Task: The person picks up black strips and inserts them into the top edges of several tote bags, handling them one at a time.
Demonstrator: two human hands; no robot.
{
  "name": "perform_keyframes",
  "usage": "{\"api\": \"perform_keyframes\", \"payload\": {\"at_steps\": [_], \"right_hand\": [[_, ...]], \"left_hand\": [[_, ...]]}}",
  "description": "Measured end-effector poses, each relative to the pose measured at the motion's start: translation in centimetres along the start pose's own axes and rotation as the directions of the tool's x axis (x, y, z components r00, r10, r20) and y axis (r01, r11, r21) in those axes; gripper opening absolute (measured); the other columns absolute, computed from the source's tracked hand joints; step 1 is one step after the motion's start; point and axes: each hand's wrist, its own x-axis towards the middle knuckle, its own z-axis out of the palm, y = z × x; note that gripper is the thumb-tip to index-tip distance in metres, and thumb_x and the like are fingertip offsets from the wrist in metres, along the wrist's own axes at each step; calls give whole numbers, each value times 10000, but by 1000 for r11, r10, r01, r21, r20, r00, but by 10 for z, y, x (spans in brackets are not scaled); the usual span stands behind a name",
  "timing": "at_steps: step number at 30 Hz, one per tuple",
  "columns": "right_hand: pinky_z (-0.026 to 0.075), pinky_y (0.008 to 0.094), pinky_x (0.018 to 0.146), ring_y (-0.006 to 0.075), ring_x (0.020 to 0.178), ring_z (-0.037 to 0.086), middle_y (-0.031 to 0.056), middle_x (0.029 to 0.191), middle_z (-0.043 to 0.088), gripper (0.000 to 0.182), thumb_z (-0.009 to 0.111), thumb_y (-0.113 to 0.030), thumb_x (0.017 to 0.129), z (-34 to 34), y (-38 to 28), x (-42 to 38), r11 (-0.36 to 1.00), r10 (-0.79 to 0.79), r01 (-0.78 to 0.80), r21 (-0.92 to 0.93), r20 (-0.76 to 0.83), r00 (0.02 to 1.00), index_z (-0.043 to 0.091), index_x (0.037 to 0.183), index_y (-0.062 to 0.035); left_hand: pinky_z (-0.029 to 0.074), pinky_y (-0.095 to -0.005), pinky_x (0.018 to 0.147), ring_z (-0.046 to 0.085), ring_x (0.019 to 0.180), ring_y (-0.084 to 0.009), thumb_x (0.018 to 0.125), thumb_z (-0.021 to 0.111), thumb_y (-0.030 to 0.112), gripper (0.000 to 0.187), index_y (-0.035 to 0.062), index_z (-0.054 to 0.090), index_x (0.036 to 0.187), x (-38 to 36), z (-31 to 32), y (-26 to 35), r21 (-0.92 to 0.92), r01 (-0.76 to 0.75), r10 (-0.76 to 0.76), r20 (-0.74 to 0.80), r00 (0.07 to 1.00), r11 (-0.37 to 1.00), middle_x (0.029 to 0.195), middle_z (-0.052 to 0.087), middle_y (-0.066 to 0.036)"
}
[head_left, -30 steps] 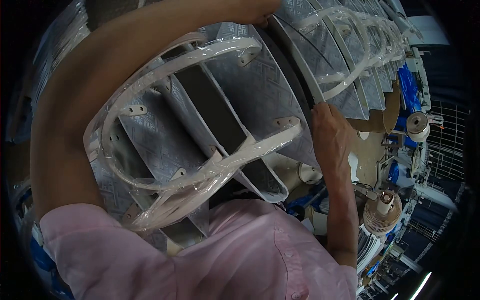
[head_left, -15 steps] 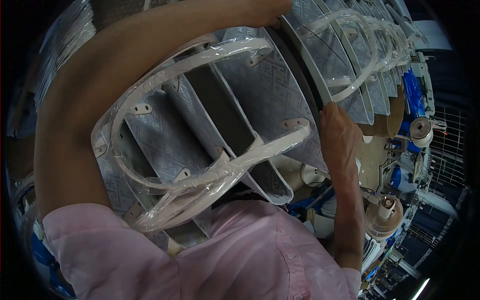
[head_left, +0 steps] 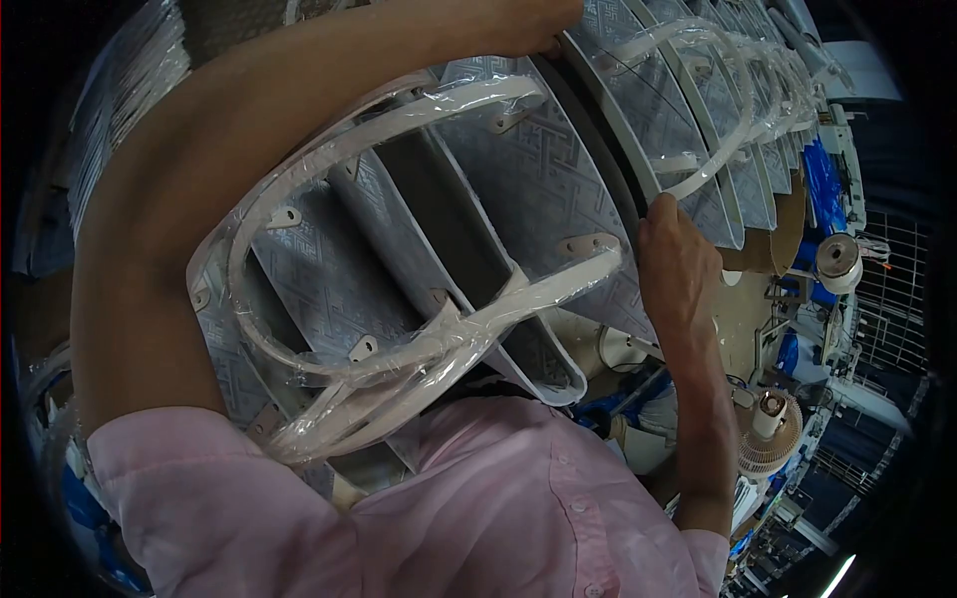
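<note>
Several grey patterned panels with pale rims stand in a row before me. My right hand [head_left: 680, 259] is closed on the near end of one curved panel [head_left: 620, 125], its thumb on the pale rim. My left hand [head_left: 533, 22] reaches across the top and has its curled fingers at the far end of the same panel; the frame's edge cuts off part of it. Under my left arm lie curved cream strips [head_left: 478, 324] in clear plastic wrap, with small holed tabs. A dark gap shows beside the held panel.
More patterned panels [head_left: 753, 184] and wrapped cream loops [head_left: 733, 110] stand beyond my right hand. A fan [head_left: 770, 434], a brown cardboard piece [head_left: 788, 229] and a blue plastic sheet [head_left: 823, 184] are on the right. Stacked plastic-wrapped sheets [head_left: 130, 90] are at upper left.
My right hand and forearm have shifted slightly, the forearm moving outward to the right. The panels and wrapped strips have moved a little. Both hands keep their hold.
</note>
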Motion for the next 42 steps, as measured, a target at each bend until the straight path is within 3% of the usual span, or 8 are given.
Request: {"api": "perform_keyframes", "payload": {"at_steps": [12,19,20,22,27,34,39,42], "right_hand": [[454,383,477,284,564,599,110,619,582,86,507,-65,783,0,38,-24,998,-60,57,-38,-88,994,422,776,-71],[440,391,521,289,564,570,114,692,586,214,626,-111,758,-32,51,-27,720,40,171,672,-286,957,524,941,-69],[446,362,517,241,565,573,102,686,584,274,638,-90,755,-41,54,-12,836,0,350,423,-638,770,534,1007,-57],[453,332,513,192,565,576,91,679,582,337,651,-69,752,-53,59,-5,915,-79,385,119,-883,462,544,1072,-46],[469,319,599,251,682,598,126,794,607,322,612,-57,768,-65,66,-8,729,-130,425,537,-501,856,547,1083,-54],[449,341,568,277,658,581,134,778,590,215,589,-45,782,-21,24,-36,280,108,168,945,-205,973,569,996,-24],[435,338,556,275,606,509,121,668,481,210,593,-73,785,-8,20,-39,497,172,99,862,-209,963,576,989,-22],[387,352,539,252,628,477,127,727,469,277,550,-86,819,-8,12,-42,538,130,100,837,-200,971,543,1089,-22]], "left_hand": [[471,-434,650,582,782,-352,749,637,265,281,13,556,843,-4,-7,-2,214,128,-166,172,971,969,913,506,-135],[436,-380,658,553,781,-297,795,590,266,234,35,562,817,24,-79,13,45,113,-121,232,965,993,830,545,-112],[434,-378,657,551,777,-299,794,593,258,230,32,562,819,29,-87,20,16,98,-98,308,946,995,818,557,-113],[437,-379,668,557,784,-302,787,602,243,217,34,573,838,39,-96,38,-16,31,-22,386,922,999,818,578,-120],[454,-363,663,584,737,-294,779,604,221,215,10,598,819,56,-125,85,-239,12,116,516,848,971,816,617,-123],[448,-327,682,583,760,-209,785,631,163,179,20,625,892,50,-133,62,-326,156,165,769,618,932,811,614,-101],[431,-300,626,579,721,-188,806,609,175,179,49,642,929,48,-111,25,-324,611,-35,865,500,722,806,619,-64],[436,-302,717,563,824,-175,809,606,118,213,71,626,1015,49,-92,17,-336,430,67,845,530,838,897,602,-55]]}}
